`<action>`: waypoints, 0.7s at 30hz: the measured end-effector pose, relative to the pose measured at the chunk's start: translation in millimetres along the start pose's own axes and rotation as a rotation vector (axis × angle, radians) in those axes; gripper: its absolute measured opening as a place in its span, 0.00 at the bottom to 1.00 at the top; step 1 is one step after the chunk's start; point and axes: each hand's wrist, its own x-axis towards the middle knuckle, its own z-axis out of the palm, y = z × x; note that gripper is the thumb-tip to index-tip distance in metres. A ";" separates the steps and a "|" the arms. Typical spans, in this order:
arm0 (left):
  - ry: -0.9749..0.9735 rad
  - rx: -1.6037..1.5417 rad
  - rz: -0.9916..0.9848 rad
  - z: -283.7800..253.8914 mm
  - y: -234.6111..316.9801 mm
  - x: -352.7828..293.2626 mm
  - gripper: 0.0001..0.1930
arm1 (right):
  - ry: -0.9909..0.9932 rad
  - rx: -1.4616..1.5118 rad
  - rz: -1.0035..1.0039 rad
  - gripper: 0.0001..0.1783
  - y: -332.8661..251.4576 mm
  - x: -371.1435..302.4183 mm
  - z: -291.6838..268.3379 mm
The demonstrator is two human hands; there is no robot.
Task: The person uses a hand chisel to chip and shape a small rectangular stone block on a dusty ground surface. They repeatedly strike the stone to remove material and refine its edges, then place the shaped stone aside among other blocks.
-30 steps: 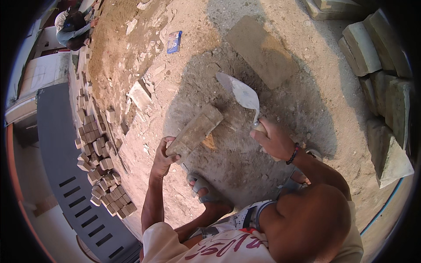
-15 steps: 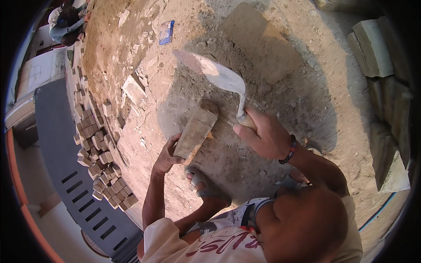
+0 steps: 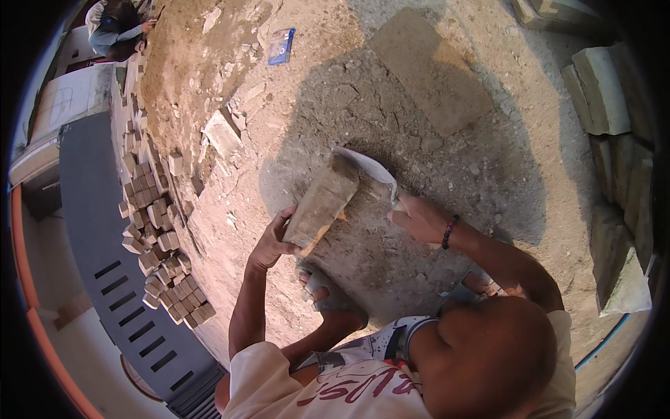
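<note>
My left hand grips the near end of a long, greyish-brown concrete block, thumb and fingers on opposite sides. The block is tilted above the dusty ground, its far end pointing away to the right. My right hand is closed round the handle of a pointed masonry trowel. The trowel's blade is turned nearly edge-on, and its tip lies close by the far end of the block; I cannot tell whether they touch. Most of the handle is hidden by my fingers.
Several small paving blocks are heaped at the left, beside a dark slotted panel. Larger concrete slabs line the right edge. A blue packet and a broken pale slab lie farther off. Another person crouches at the far left.
The trowel has come down and nearer, its blade turning from broadside to nearly edge-on beside the block's far end. The left hand still holds the block, now turned slightly.
</note>
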 end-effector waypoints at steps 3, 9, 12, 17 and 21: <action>0.007 0.029 0.010 2.1 5.2 3.7 0.58 | 0.124 0.049 -0.094 0.22 -45.4 -13.4 -36.6; -0.018 0.040 0.006 -5.8 -5.2 3.1 0.57 | -0.102 0.079 0.072 0.22 -4.8 -3.5 -6.9; 0.010 0.030 -0.015 -3.0 1.6 5.0 0.57 | 0.039 0.094 -0.088 0.24 -57.3 -17.9 -49.3; 0.023 0.135 0.021 9.5 8.4 -6.8 0.57 | -0.115 0.099 0.105 0.23 -39.3 -9.7 -26.9; 0.144 0.604 0.166 12.2 28.1 -17.6 0.55 | 0.129 -0.029 -0.109 0.21 -47.5 -9.4 -46.5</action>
